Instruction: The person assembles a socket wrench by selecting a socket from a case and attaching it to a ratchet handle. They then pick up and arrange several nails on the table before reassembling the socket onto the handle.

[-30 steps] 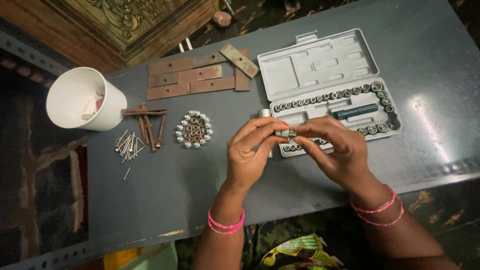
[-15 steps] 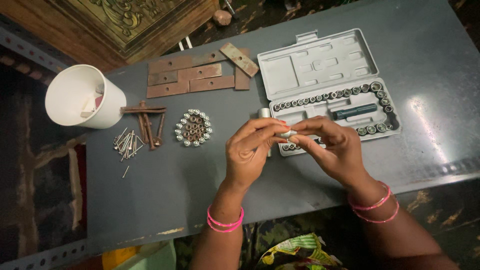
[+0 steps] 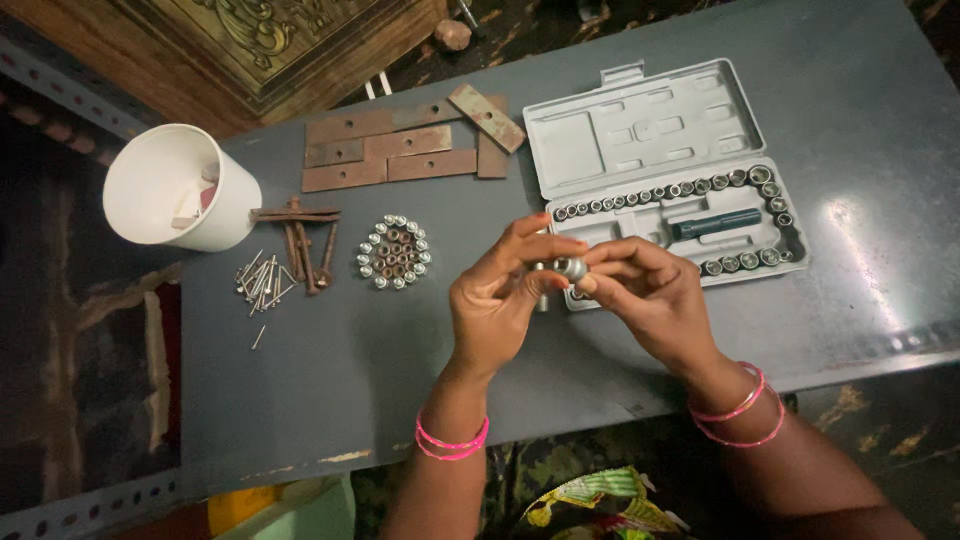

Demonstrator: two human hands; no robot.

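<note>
On a grey metal table [image 3: 300, 400], just before the open socket set case [image 3: 660, 170], the left hand [image 3: 500, 305] and right hand [image 3: 645, 295] meet, fingertips pinched together around a small silver socket [image 3: 570, 268], wrists angled inward.

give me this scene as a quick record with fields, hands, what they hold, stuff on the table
left hand: grip on a small metal socket
right hand: fingers on the same socket
socket set case: open, just behind the hands
nuts: grouped in a round patch
nails: loose pile
white cup: lying tilted, left
metal plates: flat, far side
table: grey
</note>
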